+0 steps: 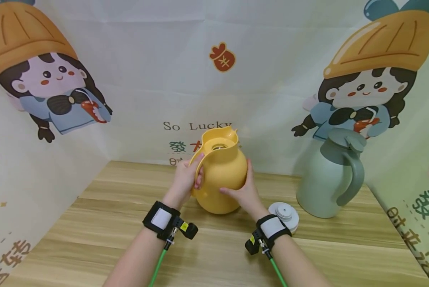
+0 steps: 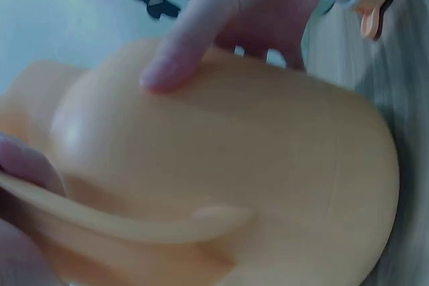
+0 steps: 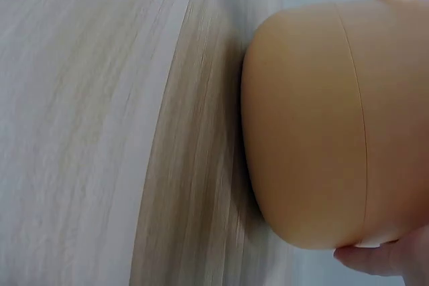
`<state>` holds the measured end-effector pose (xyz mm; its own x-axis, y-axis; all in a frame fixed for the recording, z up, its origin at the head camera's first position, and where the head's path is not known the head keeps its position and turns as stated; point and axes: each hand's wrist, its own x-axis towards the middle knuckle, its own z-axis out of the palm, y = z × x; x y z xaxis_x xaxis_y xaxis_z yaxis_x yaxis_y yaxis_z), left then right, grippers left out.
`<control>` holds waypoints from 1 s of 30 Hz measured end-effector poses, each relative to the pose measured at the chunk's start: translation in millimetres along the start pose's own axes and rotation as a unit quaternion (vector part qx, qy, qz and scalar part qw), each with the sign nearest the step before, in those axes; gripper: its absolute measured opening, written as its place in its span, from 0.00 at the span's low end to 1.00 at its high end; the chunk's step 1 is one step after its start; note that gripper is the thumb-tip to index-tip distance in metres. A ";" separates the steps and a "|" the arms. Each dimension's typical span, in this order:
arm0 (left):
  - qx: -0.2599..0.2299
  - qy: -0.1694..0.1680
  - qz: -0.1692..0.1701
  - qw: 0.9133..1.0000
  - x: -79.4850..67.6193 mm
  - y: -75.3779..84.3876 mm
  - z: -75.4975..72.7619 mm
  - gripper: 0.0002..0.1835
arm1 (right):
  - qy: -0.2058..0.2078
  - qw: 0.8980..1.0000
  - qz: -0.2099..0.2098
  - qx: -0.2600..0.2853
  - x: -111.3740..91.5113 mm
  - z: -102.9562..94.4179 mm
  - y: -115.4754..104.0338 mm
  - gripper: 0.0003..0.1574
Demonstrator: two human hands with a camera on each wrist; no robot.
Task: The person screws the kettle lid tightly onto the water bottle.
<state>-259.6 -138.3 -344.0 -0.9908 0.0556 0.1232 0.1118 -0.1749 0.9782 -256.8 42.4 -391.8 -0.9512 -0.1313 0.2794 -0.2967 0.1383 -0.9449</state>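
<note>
A yellow thermos jug (image 1: 221,175) with an open top stands close over the wooden table, its spout toward the back. My left hand (image 1: 186,177) grips its handle (image 2: 134,222) on the left side, fingers curled through the loop. Against the jug's right side, my right hand (image 1: 243,193) holds the rounded body, thumb across the front and fingers round the far side. In the left wrist view the right thumb (image 2: 177,58) presses on the body. A fingertip (image 3: 372,259) shows at the body's edge in the right wrist view.
A round white stopper (image 1: 284,211) lies on the table (image 1: 92,223) beside my right wrist. Farther right stands a pale green thermos jug (image 1: 320,183) with its lid on and its handle toward the front right. A printed cloth (image 1: 146,79) hangs behind and at both sides.
</note>
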 end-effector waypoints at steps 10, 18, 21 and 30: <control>0.035 0.033 -0.001 0.999 -20.9 8.1 29.0 0.27 | -0.031 0.999 0.003 0.007 -10.3 -17.5 -0.5 0.71; 0.032 0.024 0.020 0.999 -45.4 29.4 50.7 0.27 | -0.061 0.997 -0.010 0.040 -9.0 -39.9 -5.2 0.74; 0.034 0.013 0.031 0.999 -58.7 39.5 59.0 0.27 | -0.062 0.997 -0.018 0.039 -14.5 -46.6 -9.9 0.74; 0.004 -0.030 0.044 0.999 -101.5 65.6 83.7 0.27 | -0.080 0.995 -0.061 0.002 -46.8 -68.7 -38.6 0.71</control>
<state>-145.4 -73.1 -278.3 -0.9711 0.0989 0.2174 0.1984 -0.1731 0.9647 -206.7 110.6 -356.7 -0.8822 -0.3011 0.3620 -0.4085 0.1075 -0.9064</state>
